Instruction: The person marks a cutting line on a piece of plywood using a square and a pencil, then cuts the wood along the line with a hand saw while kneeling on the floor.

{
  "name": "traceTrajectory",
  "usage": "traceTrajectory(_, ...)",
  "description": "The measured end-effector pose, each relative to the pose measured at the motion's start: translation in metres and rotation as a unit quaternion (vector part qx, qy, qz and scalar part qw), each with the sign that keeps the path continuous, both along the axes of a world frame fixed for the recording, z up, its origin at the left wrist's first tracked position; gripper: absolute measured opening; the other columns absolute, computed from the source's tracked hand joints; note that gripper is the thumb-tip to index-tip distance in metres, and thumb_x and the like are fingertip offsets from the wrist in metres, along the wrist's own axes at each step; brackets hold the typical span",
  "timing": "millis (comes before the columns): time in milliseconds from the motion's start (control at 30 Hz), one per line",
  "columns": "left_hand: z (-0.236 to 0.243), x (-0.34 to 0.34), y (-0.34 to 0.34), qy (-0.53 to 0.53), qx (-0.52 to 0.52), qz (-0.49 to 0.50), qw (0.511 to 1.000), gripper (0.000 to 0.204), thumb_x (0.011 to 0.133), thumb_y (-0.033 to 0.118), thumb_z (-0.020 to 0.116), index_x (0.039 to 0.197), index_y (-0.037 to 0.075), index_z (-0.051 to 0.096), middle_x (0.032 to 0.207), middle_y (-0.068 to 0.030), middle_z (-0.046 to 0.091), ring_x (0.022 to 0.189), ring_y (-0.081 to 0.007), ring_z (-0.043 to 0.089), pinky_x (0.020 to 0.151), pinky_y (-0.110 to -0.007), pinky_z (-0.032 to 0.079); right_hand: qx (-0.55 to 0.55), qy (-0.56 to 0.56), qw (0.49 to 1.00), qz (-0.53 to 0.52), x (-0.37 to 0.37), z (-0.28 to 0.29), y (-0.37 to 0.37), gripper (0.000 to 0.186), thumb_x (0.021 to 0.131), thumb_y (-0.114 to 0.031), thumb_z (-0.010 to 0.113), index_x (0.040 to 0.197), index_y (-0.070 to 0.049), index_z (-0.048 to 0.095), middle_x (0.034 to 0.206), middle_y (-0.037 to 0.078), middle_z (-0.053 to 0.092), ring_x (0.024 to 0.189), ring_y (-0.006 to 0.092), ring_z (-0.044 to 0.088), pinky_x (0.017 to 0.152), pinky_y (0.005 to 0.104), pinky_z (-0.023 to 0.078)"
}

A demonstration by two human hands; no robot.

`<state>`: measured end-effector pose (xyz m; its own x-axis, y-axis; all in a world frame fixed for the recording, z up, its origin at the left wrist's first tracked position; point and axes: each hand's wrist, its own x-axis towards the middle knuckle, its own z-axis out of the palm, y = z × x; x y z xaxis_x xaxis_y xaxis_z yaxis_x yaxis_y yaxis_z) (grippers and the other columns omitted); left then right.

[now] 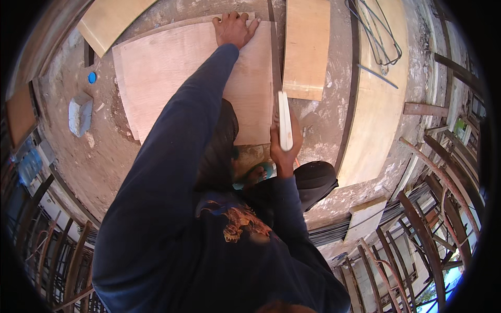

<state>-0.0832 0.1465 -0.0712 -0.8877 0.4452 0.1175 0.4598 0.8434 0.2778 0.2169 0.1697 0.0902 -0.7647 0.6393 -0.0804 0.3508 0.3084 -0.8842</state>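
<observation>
A pinkish plywood sheet [177,73] lies in front of me, with the edge of another piece showing under its far side. My left hand [234,30] presses on its far right part, fingers spread near the far edge. In my right hand [283,158] is a handsaw [284,122], gripped by its pale handle. Its thin dark blade points away from me along the sheet's right edge. Whether the teeth touch the wood, I cannot tell. My bent knees and a foot in a teal sandal [266,169] are at the near edge.
Another plywood strip [307,49] lies right of the blade. A long pale board [373,125] farther right carries bent dark rods [383,44]. A whitish block [81,113] and a blue cap [92,77] sit on the dirt floor at left. Wooden poles [428,250] stand at lower right.
</observation>
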Motion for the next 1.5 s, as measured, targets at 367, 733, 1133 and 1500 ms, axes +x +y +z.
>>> traceTrajectory(367, 0.0, -0.007, -0.015, -0.011, -0.007, 0.017, 1.0, 0.055, 0.095, 0.061, 0.048, 0.105, 0.014, 0.076, 0.104, -0.0063, 0.069, 0.11, -0.0229, 0.058, 0.098, -0.05, 0.035, -0.055, -0.111, 0.992, -0.013, 0.08, 0.088, -0.044, 0.053, 0.087, -0.006, 0.061, 0.138, 0.003, 0.053, 0.122, 0.02, 0.068, 0.107, 0.0256, 0.069, 0.094, 0.0354, 0.052)
traceTrajectory(733, -0.002, -0.007, -0.017, -0.005, -0.04, 0.017, 0.999, 0.053, 0.094, 0.061, 0.05, 0.105, 0.016, 0.076, 0.108, -0.005, 0.07, 0.111, -0.0231, 0.059, 0.094, -0.052, 0.038, -0.102, -0.091, 0.99, -0.025, 0.078, 0.062, -0.041, 0.053, 0.09, -0.006, 0.062, 0.141, 0.004, 0.05, 0.129, 0.018, 0.064, 0.119, 0.0217, 0.062, 0.102, 0.0345, 0.046)
traceTrajectory(1133, -0.01, 0.01, -0.019, -0.014, -0.03, 0.008, 0.999, 0.057, 0.096, 0.062, 0.046, 0.105, 0.014, 0.075, 0.103, -0.0077, 0.07, 0.11, -0.0245, 0.059, 0.098, -0.052, 0.036, -0.05, 0.004, 0.998, -0.026, -0.016, -0.024, -0.005, 0.052, 0.084, -0.001, 0.062, 0.136, 0.002, 0.054, 0.118, 0.018, 0.067, 0.098, 0.0242, 0.066, 0.09, 0.0336, 0.051)
traceTrajectory(1500, 0.001, -0.008, -0.003, -0.004, -0.038, -0.007, 0.999, 0.054, 0.097, 0.061, 0.045, 0.111, 0.018, 0.075, 0.107, -0.0067, 0.069, 0.11, -0.0251, 0.057, 0.099, -0.054, 0.032, -0.098, 0.025, 0.994, -0.037, -0.06, -0.034, 0.027, 0.053, 0.085, 0.002, 0.064, 0.136, 0.0, 0.055, 0.102, 0.009, 0.069, 0.088, 0.0158, 0.063, 0.083, 0.0307, 0.051)
